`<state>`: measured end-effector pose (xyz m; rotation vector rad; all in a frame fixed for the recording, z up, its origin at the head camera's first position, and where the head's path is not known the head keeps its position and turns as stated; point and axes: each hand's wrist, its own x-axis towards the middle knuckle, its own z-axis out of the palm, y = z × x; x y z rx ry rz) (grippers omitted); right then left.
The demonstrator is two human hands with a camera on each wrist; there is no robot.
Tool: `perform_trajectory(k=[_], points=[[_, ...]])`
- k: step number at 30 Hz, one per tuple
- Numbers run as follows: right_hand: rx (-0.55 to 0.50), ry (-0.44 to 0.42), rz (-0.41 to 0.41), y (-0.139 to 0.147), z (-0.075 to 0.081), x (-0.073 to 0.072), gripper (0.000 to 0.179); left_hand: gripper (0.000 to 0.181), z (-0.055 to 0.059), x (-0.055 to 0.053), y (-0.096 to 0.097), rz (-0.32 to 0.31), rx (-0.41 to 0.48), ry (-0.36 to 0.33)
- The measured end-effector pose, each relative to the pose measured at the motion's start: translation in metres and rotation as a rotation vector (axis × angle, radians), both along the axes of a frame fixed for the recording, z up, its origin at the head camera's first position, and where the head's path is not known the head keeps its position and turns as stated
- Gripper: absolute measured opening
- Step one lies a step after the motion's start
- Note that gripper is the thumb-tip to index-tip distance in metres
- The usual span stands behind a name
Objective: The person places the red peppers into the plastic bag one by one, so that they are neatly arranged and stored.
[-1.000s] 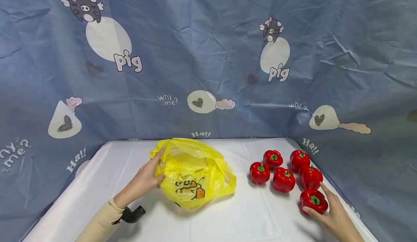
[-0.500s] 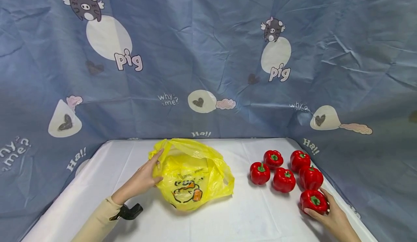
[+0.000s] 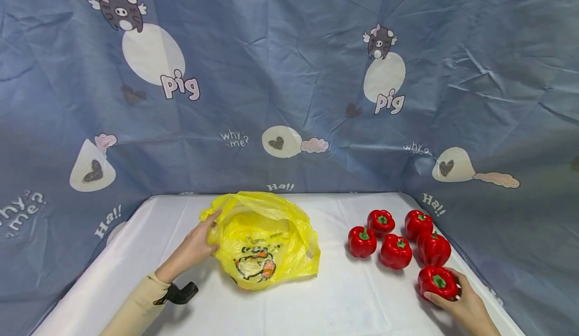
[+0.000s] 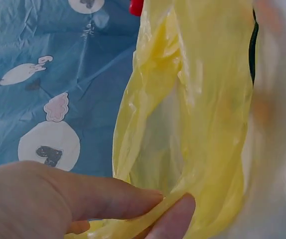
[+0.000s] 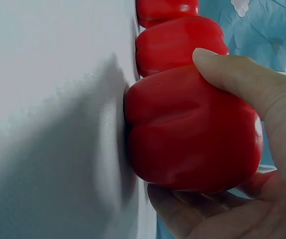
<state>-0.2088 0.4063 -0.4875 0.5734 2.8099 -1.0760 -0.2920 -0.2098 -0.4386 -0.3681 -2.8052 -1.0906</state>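
A thin yellow plastic bag (image 3: 258, 270) with a cartoon print lies mid-table, its mouth gaping. My left hand (image 3: 192, 250) holds it by the left side of the mouth. In the left wrist view, the thumb and a finger of the left hand (image 4: 93, 199) pinch a fold of the bag (image 4: 215, 99). At the front right, my right hand (image 3: 470, 306) grips a red bell pepper (image 3: 429, 278) with a green stem. The right wrist view shows the thumb of the right hand (image 5: 262, 89) over one side of this pepper (image 5: 188, 134) and fingers round the opposite side.
Several more red bell peppers (image 3: 396, 253) stand in a cluster just behind the gripped one. The white-covered table (image 3: 325, 306) ends at the blue printed curtain (image 3: 289, 79) at the back and sides. A black strap with a dark device (image 3: 181, 294) sits at the left wrist.
The left hand has drawn the bag's side a little to the left, spreading its mouth. The right hand's fingers have closed further round the front bell pepper, which stays about where it was.
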Motion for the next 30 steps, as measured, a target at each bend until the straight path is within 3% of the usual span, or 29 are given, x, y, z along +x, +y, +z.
perform_trajectory(k=[7, 15, 20, 22, 30], points=[[-0.025, -0.015, -0.02, -0.0006, -0.0029, 0.0007, 0.137, 0.08, -0.0045, -0.0007, -0.0029, -0.001, -0.011, 0.037], [-0.029, -0.045, -0.004, 0.004, -0.0058, -0.0013, 0.142, 0.071, -0.007, -0.0018, -0.0042, 0.019, 0.035, 0.025], [-0.05, -0.056, 0.021, 0.0054, -0.0043, -0.0029, 0.138, 0.071, -0.0066, -0.0029, -0.0035, -0.037, 0.059, 0.015], [-0.054, -0.068, 0.04, 0.005, -0.0038, -0.0027, 0.135, 0.07, -0.0053, -0.0027, -0.003, -0.05, 0.063, -0.004], [-0.091, -0.107, 0.135, 0.0056, -0.0053, 0.0026, 0.123, 0.066, -0.005, -0.0034, -0.0055, 0.008, 0.079, -0.09]])
